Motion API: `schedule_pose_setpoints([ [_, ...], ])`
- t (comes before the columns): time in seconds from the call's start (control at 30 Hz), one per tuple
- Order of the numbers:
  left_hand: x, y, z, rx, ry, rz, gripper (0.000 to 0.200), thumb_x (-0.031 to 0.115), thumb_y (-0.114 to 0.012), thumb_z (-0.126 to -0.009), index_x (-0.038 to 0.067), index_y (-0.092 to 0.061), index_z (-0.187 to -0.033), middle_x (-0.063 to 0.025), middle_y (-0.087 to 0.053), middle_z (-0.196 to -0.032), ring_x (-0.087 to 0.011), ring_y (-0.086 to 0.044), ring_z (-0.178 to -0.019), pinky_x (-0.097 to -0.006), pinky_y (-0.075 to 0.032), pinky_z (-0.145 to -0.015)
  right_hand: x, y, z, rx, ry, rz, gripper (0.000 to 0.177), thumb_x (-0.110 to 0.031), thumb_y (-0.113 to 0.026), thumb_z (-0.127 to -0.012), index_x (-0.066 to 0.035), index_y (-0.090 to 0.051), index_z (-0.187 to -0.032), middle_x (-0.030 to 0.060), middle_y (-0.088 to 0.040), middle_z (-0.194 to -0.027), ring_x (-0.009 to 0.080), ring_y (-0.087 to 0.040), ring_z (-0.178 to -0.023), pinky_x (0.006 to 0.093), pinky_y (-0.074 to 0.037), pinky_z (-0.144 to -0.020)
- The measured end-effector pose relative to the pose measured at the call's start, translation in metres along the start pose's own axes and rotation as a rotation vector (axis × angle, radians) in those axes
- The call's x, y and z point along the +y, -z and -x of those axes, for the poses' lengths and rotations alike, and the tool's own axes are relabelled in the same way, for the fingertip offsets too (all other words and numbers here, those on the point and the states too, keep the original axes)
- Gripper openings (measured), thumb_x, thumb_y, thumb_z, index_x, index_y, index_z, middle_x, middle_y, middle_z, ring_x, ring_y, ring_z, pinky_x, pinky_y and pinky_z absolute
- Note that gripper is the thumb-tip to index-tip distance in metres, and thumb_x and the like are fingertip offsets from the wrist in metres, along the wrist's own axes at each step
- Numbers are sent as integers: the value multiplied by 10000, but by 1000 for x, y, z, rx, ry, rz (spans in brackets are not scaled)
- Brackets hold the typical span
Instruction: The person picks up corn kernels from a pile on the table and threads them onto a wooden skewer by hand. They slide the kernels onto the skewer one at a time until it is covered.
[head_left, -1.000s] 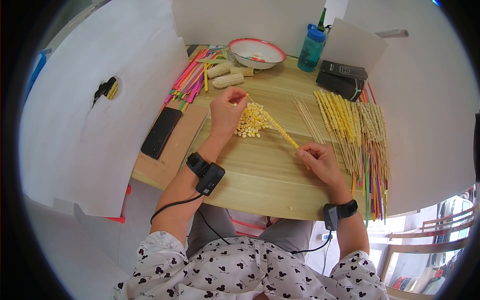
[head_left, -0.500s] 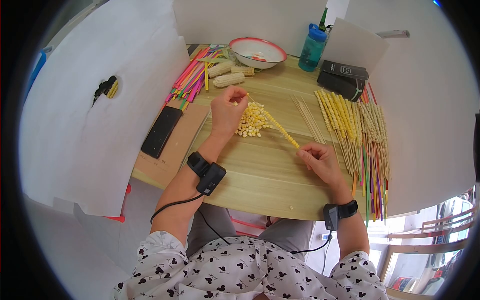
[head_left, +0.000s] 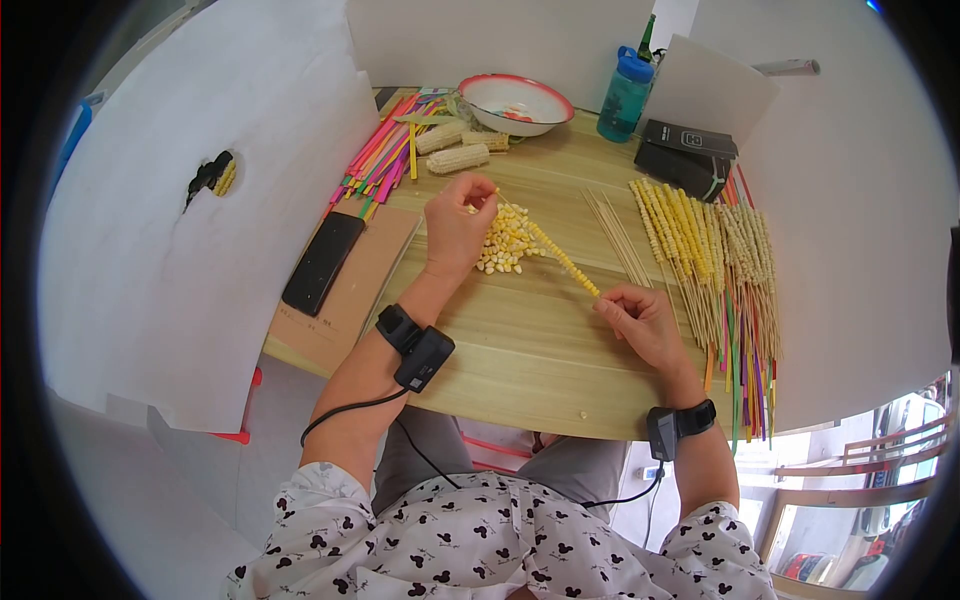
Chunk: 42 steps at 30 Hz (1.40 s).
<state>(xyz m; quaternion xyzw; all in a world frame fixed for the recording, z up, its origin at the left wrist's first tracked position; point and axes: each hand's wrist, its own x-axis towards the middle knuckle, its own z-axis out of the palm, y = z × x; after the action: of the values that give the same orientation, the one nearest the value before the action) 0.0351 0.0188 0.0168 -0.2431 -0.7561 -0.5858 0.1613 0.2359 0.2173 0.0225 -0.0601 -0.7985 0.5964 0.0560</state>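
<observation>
Head view, one worktable (head_left: 500, 345), contents as follows. Left hand (head_left: 456, 228): thumb and fingers pinched at the upper end of a kernel stick (head_left: 561, 255); whether a loose kernel is also between them is too small to tell. Right hand (head_left: 645, 325): fingertips closed on the lower end. Kernel stick: one, slanting between the hands, yellow kernels threaded along most of its visible length. Kernel pile (head_left: 508, 245): one, yellow and white, on the table just beside the left hand. Bare sticks (head_left: 614, 236): a small bundle, between the pile and the rows of filled sticks (head_left: 683, 225). Cobs (head_left: 458, 159): several, stripped, near the enamel bowl (head_left: 548, 126). Coloured strips (head_left: 388, 155): one bunch, beyond the phone (head_left: 323, 265).

Step in hand, by judgement: threading, with the stick well filled. Any further kernel calls for a firm right-hand hold, a light left-hand pinch and careful alignment with the thin tip, since hard pushing could split it or bend the stick.
</observation>
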Motion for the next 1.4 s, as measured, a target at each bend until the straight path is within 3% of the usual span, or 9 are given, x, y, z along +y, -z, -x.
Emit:
schedule_pose_setpoints([
  [0.47, -1, -4, 4, 17, -48, -33, 92, 29, -659, -805, 7, -649, -894, -48, -670, -780, -103, -612, -716, -248, -487, -680, 2, -1, 0, 5, 3, 26, 162, -168, -657, -911, -12, -663, -866, -75, -505, -606, -1, -417, -530, 192, -312, -466],
  [0.77, 0, -8, 6, 7, 40, 78, 107, 28, -663, -817, -5, -677, -918, -50, -696, -818, -92, -622, -739, -242, -496, -704, 4, 0, -1, 37, 23, 68, 149, -145, -644, -908, -7, -660, -855, -73, -507, -604, 1, -419, -531, 199, -312, -470],
  [1.4, 11, -17, 18, -186, 97, 249, 132, 3, -648, -826, -19, -688, -950, -18, -679, -848, -78, -600, -788, -226, -489, -709, 5, 1, -2, 53, 38, 3, 152, -159, -654, -912, -9, -665, -900, -72, -518, -621, -2, -421, -536, 188, -315, -472],
])
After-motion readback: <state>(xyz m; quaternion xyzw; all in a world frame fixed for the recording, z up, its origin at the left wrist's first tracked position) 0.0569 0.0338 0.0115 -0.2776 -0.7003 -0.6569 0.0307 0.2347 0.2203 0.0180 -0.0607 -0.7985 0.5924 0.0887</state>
